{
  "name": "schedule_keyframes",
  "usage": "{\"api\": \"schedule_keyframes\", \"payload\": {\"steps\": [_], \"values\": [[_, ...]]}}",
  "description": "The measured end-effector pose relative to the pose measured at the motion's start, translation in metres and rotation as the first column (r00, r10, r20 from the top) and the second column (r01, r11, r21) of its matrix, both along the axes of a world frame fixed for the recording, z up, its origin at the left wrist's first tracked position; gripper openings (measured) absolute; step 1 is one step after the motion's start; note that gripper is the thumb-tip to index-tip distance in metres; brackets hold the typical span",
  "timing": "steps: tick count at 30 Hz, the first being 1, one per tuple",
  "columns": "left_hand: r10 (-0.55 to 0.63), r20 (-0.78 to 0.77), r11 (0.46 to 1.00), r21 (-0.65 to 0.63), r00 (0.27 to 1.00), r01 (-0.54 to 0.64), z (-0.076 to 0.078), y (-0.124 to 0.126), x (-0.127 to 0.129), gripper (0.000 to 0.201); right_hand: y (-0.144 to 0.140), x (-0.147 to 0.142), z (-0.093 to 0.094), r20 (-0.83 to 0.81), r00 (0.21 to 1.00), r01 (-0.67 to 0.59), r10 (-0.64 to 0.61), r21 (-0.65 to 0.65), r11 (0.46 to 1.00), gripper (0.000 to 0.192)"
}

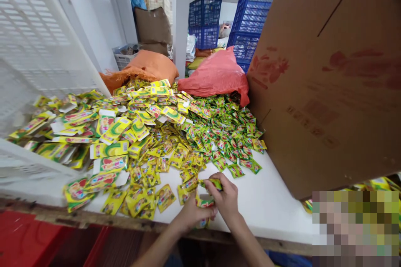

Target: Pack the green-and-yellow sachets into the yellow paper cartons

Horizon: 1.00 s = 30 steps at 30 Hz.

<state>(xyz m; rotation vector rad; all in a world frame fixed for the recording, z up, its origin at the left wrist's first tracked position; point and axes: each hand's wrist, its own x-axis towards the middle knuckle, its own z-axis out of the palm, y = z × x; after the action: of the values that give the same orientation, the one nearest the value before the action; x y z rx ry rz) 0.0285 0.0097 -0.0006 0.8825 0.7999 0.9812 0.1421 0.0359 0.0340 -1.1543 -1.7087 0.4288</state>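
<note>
Working at the near edge of a white table: two bare hands close together, each occupied. Left hand closed round a small packet; fingers hide much of it, carton or sachet not certain. Right hand pinching a green sachet between thumb and fingers, just above and to the right.

Sachet probably very light, soft, a little slippery; best pinched by its crimped end or across the flat middle. If the left-hand piece is a carton, likely thin card, easily dented: hold by the sides, lightly.

Near left, loose yellow sachets. Beyond, printed cartons heaped, several with flaps open, beside a white crate at left. Middle to far right, green sachets thickly spread; large cardboard box at right.

Far side: orange sack left, red sack right, sachets lying at their mouths. Farthest, stacked blue crates.
</note>
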Motion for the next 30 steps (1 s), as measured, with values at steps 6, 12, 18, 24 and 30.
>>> {"api": "schedule_keyframes", "payload": {"steps": [6,12,18,24,30], "values": [[-0.053,-0.082,0.998,0.034,0.995,0.056,-0.004,0.0,-0.004,0.014,-0.002,0.009,-0.002,0.311,0.937,-0.188,0.161,0.057,0.981,0.019],[0.152,-0.247,0.986,0.1,0.957,-0.131,-0.009,-0.003,-0.007,0.027,-0.006,-0.011,0.013,0.561,0.828,-0.016,0.021,-0.014,1.0,0.017],[0.074,-0.101,0.997,0.03,0.992,-0.072,-0.001,-0.003,-0.005,0.025,-0.016,0.006,0.02,0.406,0.896,-0.142,0.181,-0.123,0.982,0.017],[0.056,-0.025,0.998,0.03,0.998,-0.055,0.008,-0.004,-0.005,0.049,-0.023,0.021,0.025,0.418,0.888,-0.154,0.191,-0.121,0.981,0.015],[0.131,-0.074,0.981,0.155,0.989,-0.118,0.004,-0.003,-0.007,0.05,-0.027,0.013,0.021,0.41,0.874,-0.2,0.261,-0.186,0.962,0.009]]}}
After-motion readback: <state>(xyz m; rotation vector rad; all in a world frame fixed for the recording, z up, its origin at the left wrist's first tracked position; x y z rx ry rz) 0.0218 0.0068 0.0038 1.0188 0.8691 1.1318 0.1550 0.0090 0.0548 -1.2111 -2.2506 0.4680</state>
